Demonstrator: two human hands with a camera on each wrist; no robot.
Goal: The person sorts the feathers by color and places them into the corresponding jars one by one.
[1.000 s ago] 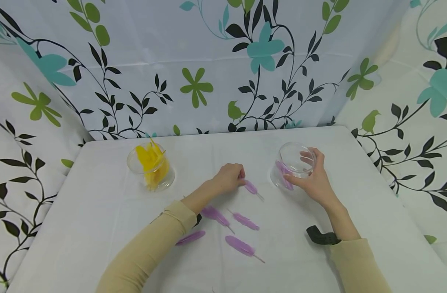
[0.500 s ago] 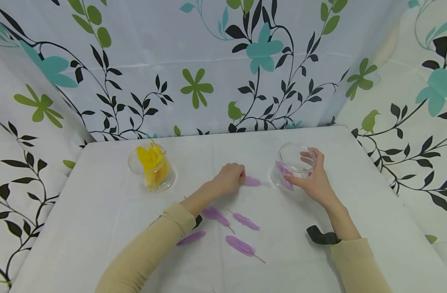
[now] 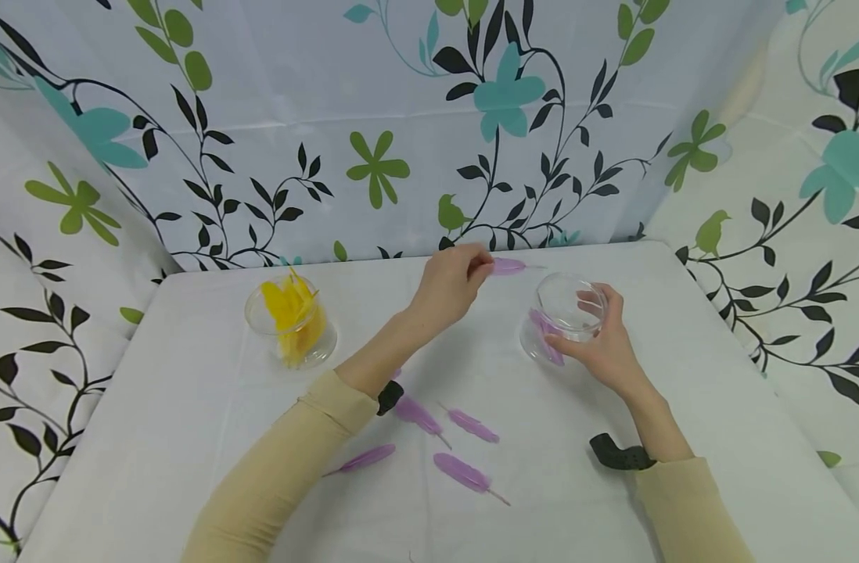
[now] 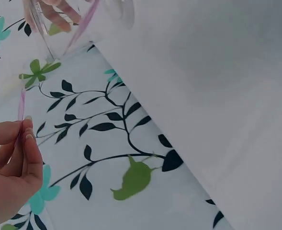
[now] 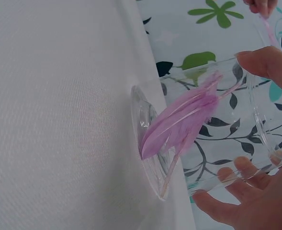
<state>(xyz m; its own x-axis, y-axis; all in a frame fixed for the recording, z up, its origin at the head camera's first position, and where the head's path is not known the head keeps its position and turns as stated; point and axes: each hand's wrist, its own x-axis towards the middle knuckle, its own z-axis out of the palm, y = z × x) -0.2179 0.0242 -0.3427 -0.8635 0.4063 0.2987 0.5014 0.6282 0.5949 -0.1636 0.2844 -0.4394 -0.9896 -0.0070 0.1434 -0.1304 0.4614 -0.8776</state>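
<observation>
In the head view, a held feather (image 3: 508,267), purple, is pinched by the left hand (image 3: 452,283) above centre of frame; its quill is directed to the right. Right of centre, a clear glass cup (image 3: 555,309) is gripped round its side by the right hand (image 3: 607,336); purple feathers (image 3: 546,338) are contained in it. At left of centre, a second cup (image 3: 258,319) is filled with yellow feathers (image 3: 292,313). Loose purple feathers (image 3: 469,474) are seen at lower centre on the white tablecloth (image 3: 535,516), one partly covered by the left forearm. A black band (image 3: 619,453) is worn on the right wrist and another (image 3: 390,398) on the left. A leaf-patterned curtain (image 3: 260,78) is hung across the top of the frame.

In the left wrist view, the held feather is gripped between thumb and fingertips at the left edge, quill upward. Part of the right hand and the clear glass cup are shown at upper left.

In the right wrist view, the cup is encircled at right by spread, bent fingers and thumb; its base is rested on the tablecloth. Fingertips of the left hand are visible at upper right.
</observation>
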